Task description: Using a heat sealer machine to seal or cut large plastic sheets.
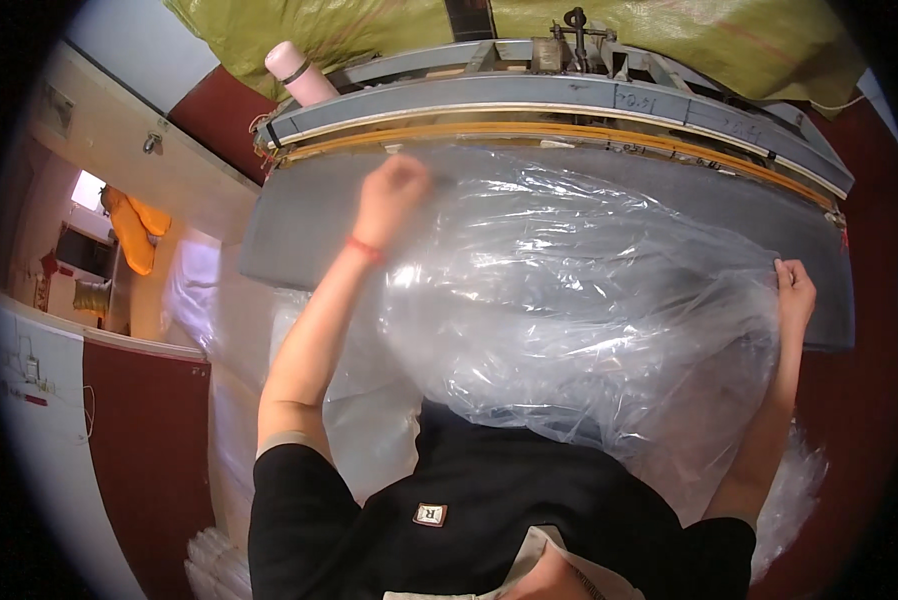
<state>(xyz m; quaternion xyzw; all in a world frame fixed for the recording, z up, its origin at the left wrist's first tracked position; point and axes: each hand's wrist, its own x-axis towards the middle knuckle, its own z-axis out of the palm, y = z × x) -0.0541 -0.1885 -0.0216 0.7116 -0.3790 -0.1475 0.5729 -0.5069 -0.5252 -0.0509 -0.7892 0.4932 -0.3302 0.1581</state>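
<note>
Right hand point(795, 288) is pinching the edge of a clear plastic sheet point(559, 290) spread partly over the grey worktop point(304, 205), left hand point(394, 190) is blurry, pink flask point(304, 80) sits back left.

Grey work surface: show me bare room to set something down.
The grey work surface is bare left of the left hand, and at upper right between the plastic film and orange strip. Its middle is crowded, covered by film, with the right hand pinching the right edge.
</note>
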